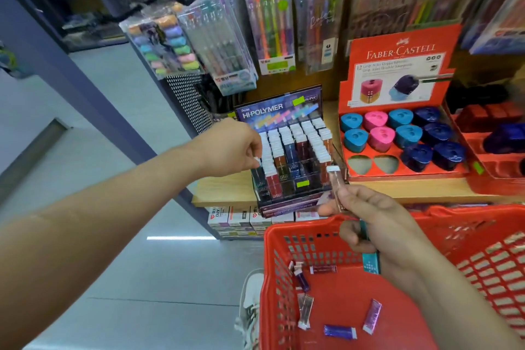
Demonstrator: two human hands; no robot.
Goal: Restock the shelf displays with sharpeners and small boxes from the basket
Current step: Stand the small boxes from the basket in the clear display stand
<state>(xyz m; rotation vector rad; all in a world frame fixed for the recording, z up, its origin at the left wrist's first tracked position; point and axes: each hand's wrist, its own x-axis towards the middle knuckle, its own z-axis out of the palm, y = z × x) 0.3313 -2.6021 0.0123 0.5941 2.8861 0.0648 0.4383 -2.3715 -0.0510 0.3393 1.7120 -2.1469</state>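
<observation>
With my left hand (230,148) pinching a white-capped dark small box (258,169) into the clear tiered display's (295,156) nine o'clock column, I push it straight down, while my right hand (377,224) grips pink and teal spares above the red plastic basket (284,264).

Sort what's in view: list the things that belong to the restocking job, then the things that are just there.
Part of the job:
left hand pushing a small box into the Hi-Polymer display
right hand holding a pink box and a teal box
red basket with loose boxes
sharpener display

Just there:
hanging pen packs
stacked boxes under the shelf
</observation>
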